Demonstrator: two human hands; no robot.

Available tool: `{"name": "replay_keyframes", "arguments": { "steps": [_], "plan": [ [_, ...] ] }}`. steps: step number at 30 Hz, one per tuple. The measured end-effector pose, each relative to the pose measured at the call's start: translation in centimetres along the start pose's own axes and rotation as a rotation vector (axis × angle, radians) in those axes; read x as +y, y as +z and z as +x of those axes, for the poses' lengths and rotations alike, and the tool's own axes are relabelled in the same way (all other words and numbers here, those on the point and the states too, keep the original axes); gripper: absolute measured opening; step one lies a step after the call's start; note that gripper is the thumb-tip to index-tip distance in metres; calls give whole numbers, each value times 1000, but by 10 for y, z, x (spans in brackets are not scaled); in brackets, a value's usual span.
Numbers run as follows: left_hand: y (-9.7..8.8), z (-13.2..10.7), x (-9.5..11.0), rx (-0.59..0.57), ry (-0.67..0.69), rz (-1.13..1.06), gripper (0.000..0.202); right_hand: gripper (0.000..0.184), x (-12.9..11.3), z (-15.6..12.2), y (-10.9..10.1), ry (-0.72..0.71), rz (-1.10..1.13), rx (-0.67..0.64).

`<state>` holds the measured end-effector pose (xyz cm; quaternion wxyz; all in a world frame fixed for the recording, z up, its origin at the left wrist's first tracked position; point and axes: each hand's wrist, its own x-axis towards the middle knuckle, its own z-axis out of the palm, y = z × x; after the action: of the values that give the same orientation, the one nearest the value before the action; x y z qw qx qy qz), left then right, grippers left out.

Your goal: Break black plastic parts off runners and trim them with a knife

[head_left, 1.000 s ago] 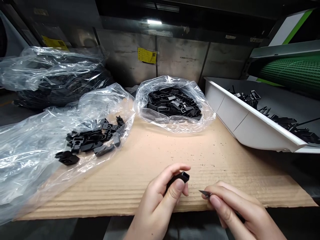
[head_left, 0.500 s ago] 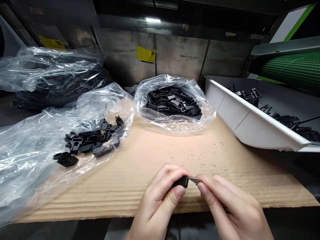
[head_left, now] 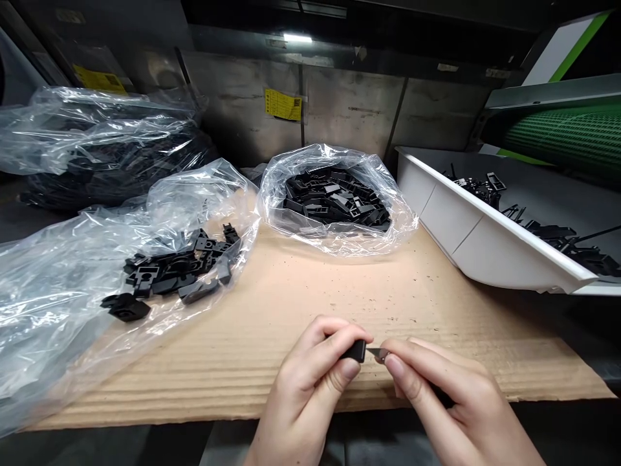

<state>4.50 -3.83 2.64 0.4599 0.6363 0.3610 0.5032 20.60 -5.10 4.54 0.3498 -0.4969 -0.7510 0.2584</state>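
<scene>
Low over the front of the cardboard, my left hand pinches a small black plastic part between thumb and fingers, one end showing. My right hand is closed on a small knife, whose pointed metal blade shows past the fingertips. The blade's tip lies at the end face of the part; whether they touch I cannot tell. The knife's handle is mostly hidden inside my right hand.
Cardboard covers the table. Loose black parts lie on a clear plastic bag at left. Behind stands an open bag of black parts. A white tray with parts is at right, and a filled bag at far left.
My right hand has turned slightly and shifted a little, tilting the blade at the part's end. My left hand keeps its hold on the part, nearly in place.
</scene>
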Motion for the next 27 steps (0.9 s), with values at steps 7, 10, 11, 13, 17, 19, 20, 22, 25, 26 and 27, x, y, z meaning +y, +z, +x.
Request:
{"name": "replay_keyframes", "arguments": {
  "steps": [7,10,11,13,17,19,20,22,25,26,27],
  "plan": [
    [2,-1,1,2,-12,2,34,22,1,2,-1,31,9,-66],
    [2,-1,-1,7,-20,18,32,21,1,2,-1,41,34,-69],
    [2,-1,-1,10,-24,22,31,20,1,1,-1,46,36,-70],
    [3,-1,-1,19,-27,26,29,21,1,1,0,60,41,-78],
    [2,0,0,32,-19,50,27,21,2,-2,4,59,59,-73],
    [2,-1,0,27,-10,59,27,19,2,-4,5,52,62,-55],
    [2,-1,0,24,-7,65,27,18,2,-4,4,51,60,-50],
    [2,-3,1,25,-3,79,27,20,0,-4,2,66,45,-66],
    [3,-4,0,30,17,120,28,27,-3,0,-5,132,44,-152],
    [4,-4,-1,31,31,137,29,29,-2,2,-8,189,99,-213],
    [4,-4,-2,31,47,155,30,31,-2,4,-10,268,195,-291]
  ]
}}
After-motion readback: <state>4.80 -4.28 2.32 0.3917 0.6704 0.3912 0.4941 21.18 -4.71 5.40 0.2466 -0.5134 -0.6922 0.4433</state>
